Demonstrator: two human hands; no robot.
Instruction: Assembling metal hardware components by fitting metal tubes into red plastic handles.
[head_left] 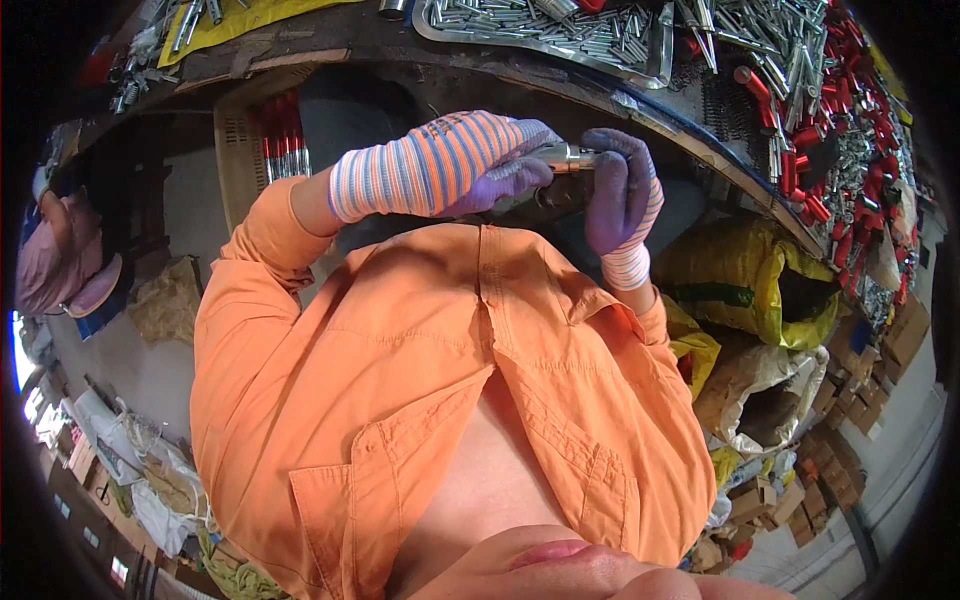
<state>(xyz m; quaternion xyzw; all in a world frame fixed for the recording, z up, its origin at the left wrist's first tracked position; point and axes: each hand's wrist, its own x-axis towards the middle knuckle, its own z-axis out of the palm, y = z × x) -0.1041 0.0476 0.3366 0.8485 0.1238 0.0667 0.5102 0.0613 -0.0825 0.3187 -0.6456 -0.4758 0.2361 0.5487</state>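
The workbench (520, 75) runs across the far side of the scene, and everything else sits in relation to it. On its top, toward the right end, lies a heap of red and silver tubes (830, 130), loose and tangled, probably tipped out there to be within easy reach. Beside that heap, nearer the middle of the bench, a metal tray (540, 35) holds short silver pins, kept together so they do not scatter. Below the bench on the right, sacks (750, 280) in yellow and white stand open on the floor.

Just in front of the bench edge, at chest height, the person in the orange shirt (440, 400) holds both gloved hands up together. The left hand (470, 165), in a striped glove, is closed around a small metal piece (565, 157), fingers curled over it to steady it. The right hand (620, 190), in a purple-palmed glove, pinches the other end of the same piece with its fingertips. Held close like that, the piece stays firm between the two grips.
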